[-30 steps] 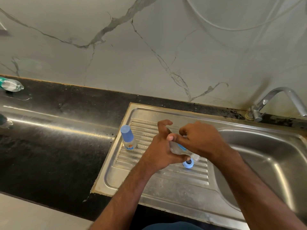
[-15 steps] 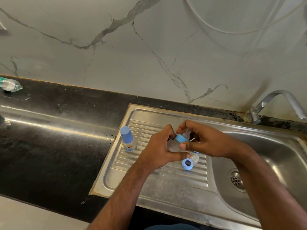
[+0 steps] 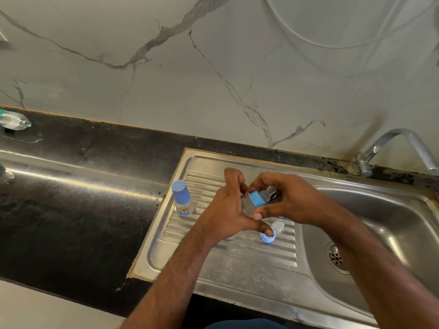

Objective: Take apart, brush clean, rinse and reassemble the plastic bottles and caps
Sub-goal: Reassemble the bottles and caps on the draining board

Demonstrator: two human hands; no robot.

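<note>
Head view: I see my left hand [image 3: 228, 210] curled round a small clear plastic bottle [image 3: 247, 206] above the ribbed steel drainboard [image 3: 237, 255], while my right hand [image 3: 288, 200] pinches its blue screw collar [image 3: 257, 198].

The wall [image 3: 213, 67] is pale grey-white with dark grey veins running across it like marble. The tabletop [image 3: 83, 186] is black and glossy, streaked with a bright reflection. The sink [image 3: 237, 276] is silver steel with a ribbed drainboard, and the tap [image 3: 392, 148] is shiny chrome. The standing bottle [image 3: 182, 199] is clear with a light blue cap and a small blue and orange print low on its side. The held bottle [image 3: 248, 206] is clear with a blue collar [image 3: 257, 198]. A loose ring [image 3: 268, 236] is blue.
</note>
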